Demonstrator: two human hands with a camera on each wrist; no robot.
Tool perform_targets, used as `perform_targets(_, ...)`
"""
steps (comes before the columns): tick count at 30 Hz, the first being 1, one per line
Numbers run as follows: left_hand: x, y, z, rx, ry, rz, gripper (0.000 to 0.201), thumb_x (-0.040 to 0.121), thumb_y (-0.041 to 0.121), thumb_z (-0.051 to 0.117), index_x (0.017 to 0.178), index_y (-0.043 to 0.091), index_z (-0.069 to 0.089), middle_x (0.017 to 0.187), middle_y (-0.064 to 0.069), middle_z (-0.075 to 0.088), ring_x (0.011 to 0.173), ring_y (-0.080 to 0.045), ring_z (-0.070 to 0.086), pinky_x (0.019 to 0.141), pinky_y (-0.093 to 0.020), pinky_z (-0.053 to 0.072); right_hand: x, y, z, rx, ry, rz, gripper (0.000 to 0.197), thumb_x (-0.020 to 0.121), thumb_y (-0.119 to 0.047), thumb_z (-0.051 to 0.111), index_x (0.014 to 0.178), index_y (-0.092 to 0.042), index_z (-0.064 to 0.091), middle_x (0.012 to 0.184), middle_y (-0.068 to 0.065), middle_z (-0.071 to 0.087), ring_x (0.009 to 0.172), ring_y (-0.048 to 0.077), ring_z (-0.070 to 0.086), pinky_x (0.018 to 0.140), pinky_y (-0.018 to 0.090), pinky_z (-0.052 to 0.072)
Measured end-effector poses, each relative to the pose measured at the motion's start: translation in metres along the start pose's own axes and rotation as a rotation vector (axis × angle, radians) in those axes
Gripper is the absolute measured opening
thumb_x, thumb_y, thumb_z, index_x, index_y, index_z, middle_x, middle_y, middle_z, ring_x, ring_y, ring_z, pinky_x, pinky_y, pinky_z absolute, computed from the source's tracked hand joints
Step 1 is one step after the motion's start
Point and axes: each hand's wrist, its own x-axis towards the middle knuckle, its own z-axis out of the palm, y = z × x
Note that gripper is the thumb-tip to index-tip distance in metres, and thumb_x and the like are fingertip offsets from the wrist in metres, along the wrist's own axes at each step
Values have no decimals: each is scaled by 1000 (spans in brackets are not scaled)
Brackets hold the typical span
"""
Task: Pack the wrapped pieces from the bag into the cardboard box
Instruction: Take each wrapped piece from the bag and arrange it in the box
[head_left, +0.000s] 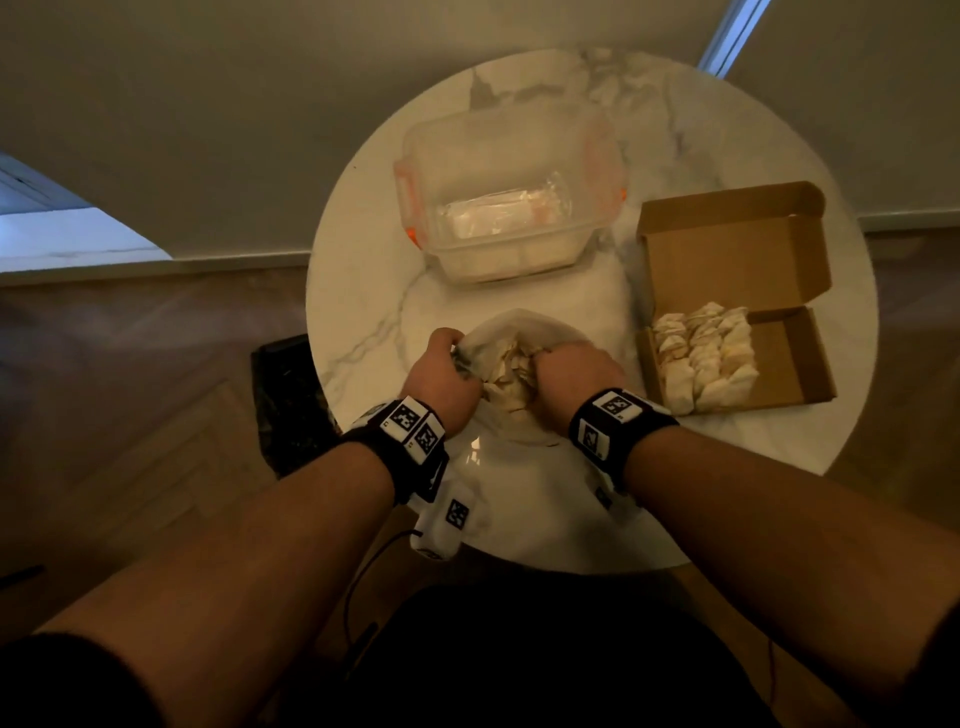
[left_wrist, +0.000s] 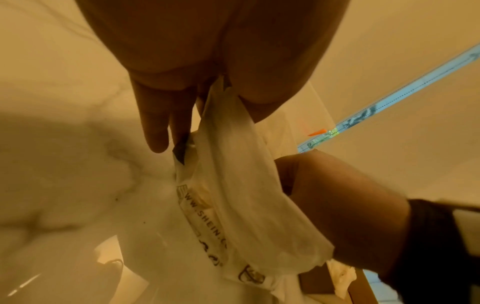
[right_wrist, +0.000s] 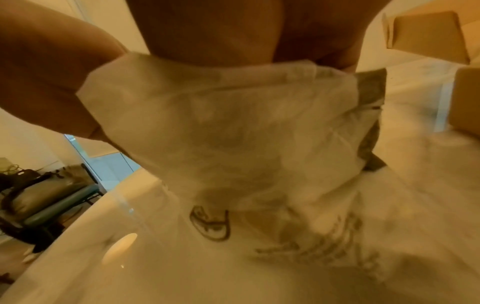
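Note:
A white translucent plastic bag (head_left: 519, 325) with grey print lies at the front of the round marble table (head_left: 363, 249). Pale wrapped pieces (head_left: 511, 376) show in its open mouth. My left hand (head_left: 457, 351) pinches the bag's left rim; the left wrist view shows that rim (left_wrist: 233, 164) between fingers and thumb (left_wrist: 207, 111). My right hand (head_left: 543, 358) grips the right rim, thumb outside the bag (right_wrist: 221, 127), and its fingertips are hidden. The open cardboard box (head_left: 800, 364) stands to the right, and several wrapped pieces (head_left: 701, 358) fill its left half.
A clear plastic container (head_left: 509, 202) with orange latches stands at the back of the table and holds a wrapped packet. A dark object (head_left: 291, 395) sits on the wooden floor left of the table. The box's lid (head_left: 737, 254) stands open toward the back.

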Motion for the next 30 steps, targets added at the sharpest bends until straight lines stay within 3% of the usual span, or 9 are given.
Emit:
perform_targets(4,4,-4,-5,-24,-15,51,41,88,19,64,124,27,46,99,1,69,84,-17,65,69,-29,47,8,-2,0,77,-15,42,29,95,-35,55,117,-20,67,109,6,69,100,28,66,86,40,56)
perform_targets(7,6,-4,-8,-48,-49,94,41,87,14,65,120,30,46,98,5,70,80,-8,65,62,-22,44,11,-6,6,98,5,58,57,89,-59,57,130,-18,58,122,7,63,111,29,61,92,43,54)
perform_targets(9,7,-5,-9,-64,-57,122,41,87,13,65,119,31,45,96,6,70,79,-7,66,62,-21,44,13,-8,10,107,34,55,68,88,-63,56,138,-16,51,128,8,60,116,30,58,96,45,53)
perform_targets(13,10,-6,-11,-75,-52,143,42,87,13,65,118,33,45,96,6,70,79,-10,66,63,-22,46,20,-9,10,115,26,64,59,91,-49,58,140,-17,48,128,10,60,116,31,58,96,47,53)
perform_targets(18,13,-7,-11,-81,-72,152,42,87,15,65,119,33,45,98,4,70,81,-14,67,66,-27,49,19,-12,10,78,44,46,65,91,-56,58,142,-19,43,120,10,62,107,32,61,87,45,55)
perform_targets(21,13,-5,-14,-84,-80,158,41,88,16,66,119,32,45,98,5,70,81,-14,67,67,-27,48,22,-8,5,56,27,46,55,92,-45,58,139,-20,46,111,8,65,99,31,64,81,43,57)
perform_targets(25,11,-2,-19,-90,-74,160,38,89,19,68,119,29,47,96,9,67,79,-8,64,65,-22,46,20,-4,1,105,13,77,55,91,-45,57,141,-23,48,113,6,66,103,29,63,84,42,55)
perform_targets(30,10,1,-22,-64,-83,171,39,89,19,69,121,26,48,91,13,66,73,-1,62,61,-17,42,14,8,-10,256,-34,89,38,90,-38,65,126,-26,61,117,5,68,108,29,64,88,38,51)
